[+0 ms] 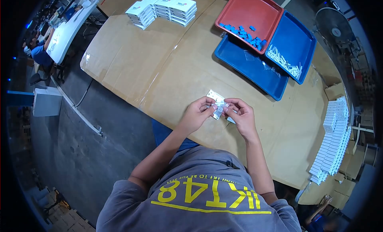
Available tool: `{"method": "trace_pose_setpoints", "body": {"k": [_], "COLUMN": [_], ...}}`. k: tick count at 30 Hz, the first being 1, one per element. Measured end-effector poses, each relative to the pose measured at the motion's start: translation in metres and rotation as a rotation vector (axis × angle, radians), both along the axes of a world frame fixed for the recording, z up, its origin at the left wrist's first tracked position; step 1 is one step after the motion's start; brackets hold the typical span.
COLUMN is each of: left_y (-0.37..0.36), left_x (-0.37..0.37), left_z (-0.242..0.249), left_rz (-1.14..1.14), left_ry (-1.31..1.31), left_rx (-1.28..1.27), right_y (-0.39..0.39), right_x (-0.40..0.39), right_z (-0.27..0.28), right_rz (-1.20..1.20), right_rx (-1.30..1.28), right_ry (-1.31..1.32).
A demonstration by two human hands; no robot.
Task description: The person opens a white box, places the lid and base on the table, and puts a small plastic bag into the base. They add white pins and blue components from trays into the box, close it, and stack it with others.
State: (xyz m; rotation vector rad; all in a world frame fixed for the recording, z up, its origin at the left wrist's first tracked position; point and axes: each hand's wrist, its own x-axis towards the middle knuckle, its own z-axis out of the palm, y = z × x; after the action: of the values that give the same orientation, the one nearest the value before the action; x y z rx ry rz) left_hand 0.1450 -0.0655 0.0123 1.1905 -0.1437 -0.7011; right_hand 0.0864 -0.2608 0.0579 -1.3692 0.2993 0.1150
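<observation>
Head view: both hands [219, 111] pinching a clear plastic packet [218, 109]; yellow "KT48" across the grey shirt [199, 180].

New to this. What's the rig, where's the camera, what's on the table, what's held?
There is no machine: a person works with two bare hands. The single picture comes from a camera on the person's head, looking down with a wide fisheye lens, so the edges bend. The left hand and right hand meet over a cardboard-covered table and together hold a small clear plastic bag, with a small white box just behind them. Farther off are a red tray of small blue parts, two blue trays, one with white parts, stacked white boxes, and a row of white boxes on the right.
</observation>
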Motion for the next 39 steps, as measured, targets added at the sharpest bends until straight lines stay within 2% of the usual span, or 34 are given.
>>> {"method": "trace_pose_setpoints", "body": {"k": [5, 8, 11, 14, 17, 20, 23, 29, 32, 39], "left_y": [0.004, 0.005, 0.008, 0.012, 0.014, 0.014, 0.013, 0.016, 0.020, 0.018], "left_x": [0.005, 0.007, 0.006, 0.011, 0.014, 0.017, 0.018, 0.031, 0.040, 0.040], "left_z": [0.020, 0.008, 0.024, 0.022, 0.022, 0.020, 0.016, 0.026, 0.010, 0.004], "left_rz": [0.031, 0.025, -0.006, -0.018, -0.030, -0.024, 0.007, -0.114, -0.097, -0.124], "left_ry": [-0.065, -0.148, -0.328, -0.447, -0.497, -0.612, -0.722, -0.913, -1.138, -1.136], "left_rx": [-0.001, 0.012, 0.240, 0.333, 0.391, 0.486, 0.501, 0.629, 0.643, 0.631], "right_y": [-0.003, 0.000, 0.001, 0.002, 0.003, 0.005, 0.009, 0.013, 0.023, 0.028], "right_x": [-0.001, -0.001, -0.001, 0.000, 0.000, 0.000, 0.000, -0.001, -0.002, -0.006], "right_z": [-0.005, -0.010, -0.011, -0.009, -0.016, -0.015, -0.016, -0.025, -0.024, -0.029], "right_rz": [-0.017, -0.017, -0.026, -0.039, -0.034, -0.063, -0.072, -0.018, -0.080, -0.027], "right_rx": [-0.039, -0.179, -0.216, -0.165, -0.262, -0.234, -0.432, -0.835, -0.934, -1.113], "right_ry": [-0.014, -0.024, -0.008, -0.008, -0.058, -0.024, -0.086, -0.243, -0.342, -0.324]}}
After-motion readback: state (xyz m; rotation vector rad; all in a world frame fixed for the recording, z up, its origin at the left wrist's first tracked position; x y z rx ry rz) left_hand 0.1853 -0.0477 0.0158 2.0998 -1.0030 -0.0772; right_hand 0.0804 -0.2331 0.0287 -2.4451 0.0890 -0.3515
